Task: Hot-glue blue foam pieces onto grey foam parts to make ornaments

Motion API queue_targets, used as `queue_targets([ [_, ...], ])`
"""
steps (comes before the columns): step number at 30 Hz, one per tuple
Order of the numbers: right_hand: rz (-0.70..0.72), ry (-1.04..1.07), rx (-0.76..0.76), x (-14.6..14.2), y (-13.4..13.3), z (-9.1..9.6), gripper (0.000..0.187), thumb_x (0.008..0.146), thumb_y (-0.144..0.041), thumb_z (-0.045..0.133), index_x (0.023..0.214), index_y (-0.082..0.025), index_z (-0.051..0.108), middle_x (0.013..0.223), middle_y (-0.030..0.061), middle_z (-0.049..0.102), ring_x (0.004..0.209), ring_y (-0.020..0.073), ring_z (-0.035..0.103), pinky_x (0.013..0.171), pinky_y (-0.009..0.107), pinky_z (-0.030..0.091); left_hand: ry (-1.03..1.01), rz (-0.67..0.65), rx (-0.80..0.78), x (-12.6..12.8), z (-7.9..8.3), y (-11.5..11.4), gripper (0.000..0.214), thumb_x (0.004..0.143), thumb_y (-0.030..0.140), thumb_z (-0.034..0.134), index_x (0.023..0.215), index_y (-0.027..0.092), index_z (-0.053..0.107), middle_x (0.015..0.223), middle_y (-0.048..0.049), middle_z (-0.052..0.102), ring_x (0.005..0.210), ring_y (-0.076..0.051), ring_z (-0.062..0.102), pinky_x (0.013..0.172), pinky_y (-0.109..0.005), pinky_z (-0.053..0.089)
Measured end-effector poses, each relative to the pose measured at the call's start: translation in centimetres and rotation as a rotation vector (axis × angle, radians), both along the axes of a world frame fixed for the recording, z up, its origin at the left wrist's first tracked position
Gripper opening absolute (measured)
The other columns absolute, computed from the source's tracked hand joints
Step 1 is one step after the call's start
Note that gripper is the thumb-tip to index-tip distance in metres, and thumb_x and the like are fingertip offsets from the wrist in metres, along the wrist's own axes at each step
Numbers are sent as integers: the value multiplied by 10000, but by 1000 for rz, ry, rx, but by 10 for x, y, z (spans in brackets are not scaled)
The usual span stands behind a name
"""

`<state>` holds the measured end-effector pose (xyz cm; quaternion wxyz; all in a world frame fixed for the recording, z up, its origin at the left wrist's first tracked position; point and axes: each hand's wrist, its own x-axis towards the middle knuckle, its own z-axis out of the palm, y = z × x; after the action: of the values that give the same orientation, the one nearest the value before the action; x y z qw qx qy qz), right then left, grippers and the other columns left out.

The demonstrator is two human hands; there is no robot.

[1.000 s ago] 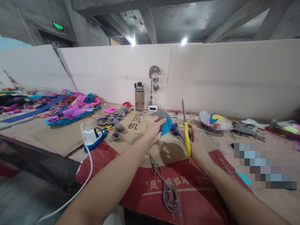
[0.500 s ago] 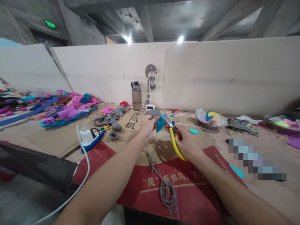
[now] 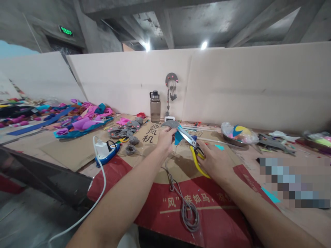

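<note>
My left hand (image 3: 165, 139) pinches a grey felt crescent (image 3: 170, 123) together with a piece of blue felt (image 3: 178, 138), which hangs below the fingertips. In my right hand (image 3: 216, 160) are scissors (image 3: 190, 138) with yellow handles. Their blades lie nearly together against the edge of the blue felt, close to my left fingertips. Whether the blue felt is between the blades cannot be made out. A loose coil of grey cord (image 3: 190, 217) lies below on the red and brown cardboard (image 3: 165, 227), its strand running up toward the held felt.
A water bottle (image 3: 155, 108) stands by the board wall, beside a hanging grey moon ornament (image 3: 172, 81). Left are a blue power strip (image 3: 108, 158), grey yarn (image 3: 133, 140) and heaped coloured felt (image 3: 82, 122). A metal bowl (image 3: 236, 140) holding bagged felt is at right.
The scissor blades have come closer together at the blue felt. Both hands stay near the same place, while the whole view has shifted a little to the left.
</note>
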<state>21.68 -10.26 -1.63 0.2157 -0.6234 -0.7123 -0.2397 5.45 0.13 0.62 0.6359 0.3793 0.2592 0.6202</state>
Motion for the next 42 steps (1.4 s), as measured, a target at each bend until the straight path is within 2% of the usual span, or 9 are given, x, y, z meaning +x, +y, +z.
queue_targets([
  [4, -69, -29, 9, 0, 0, 2, 411, 845, -270, 538, 1246, -204, 604, 921, 96, 705, 815, 234, 625, 641, 297, 339, 5, 4, -5, 1, -1, 1, 68, 666, 145, 674, 711, 149, 622, 575, 41, 548, 445, -58, 439, 499, -199, 376],
  [10, -106, -83, 27, 4, 0, 3, 419, 871, -274, 540, 1279, -197, 592, 927, 96, 711, 808, 225, 632, 647, 301, 341, 19, -30, -26, 3, 3, -7, 109, 669, 162, 714, 680, 151, 606, 612, 15, 594, 486, -77, 508, 503, -206, 391],
  [15, -132, -102, -7, 1, -3, 7, 415, 885, -273, 541, 1292, -203, 590, 930, 94, 717, 810, 222, 641, 634, 296, 331, 12, -21, -59, 4, 4, -8, 102, 686, 119, 658, 641, 155, 572, 494, 42, 505, 425, -62, 430, 476, -190, 352],
  [20, -142, -100, -41, 0, -3, 8, 416, 882, -281, 551, 1291, -210, 592, 963, 93, 721, 828, 227, 648, 638, 298, 341, -3, -18, -80, 5, 1, -4, 126, 688, 107, 632, 623, 160, 539, 465, 58, 443, 400, -57, 383, 458, -195, 307],
  [36, -191, -151, -130, -1, -1, 3, 423, 929, -324, 491, 1340, -232, 530, 976, 92, 710, 858, 239, 651, 659, 308, 335, 20, 13, -68, 7, -6, 0, 121, 664, 130, 619, 584, 157, 532, 490, 33, 508, 422, -74, 440, 453, -205, 329],
  [42, -204, -161, -188, -6, -3, 1, 432, 940, -313, 476, 1361, -220, 513, 992, 113, 698, 873, 243, 653, 639, 300, 345, 58, 26, -75, 9, -15, 2, 109, 646, 130, 615, 582, 154, 530, 493, 36, 501, 432, -75, 445, 455, -201, 333],
])
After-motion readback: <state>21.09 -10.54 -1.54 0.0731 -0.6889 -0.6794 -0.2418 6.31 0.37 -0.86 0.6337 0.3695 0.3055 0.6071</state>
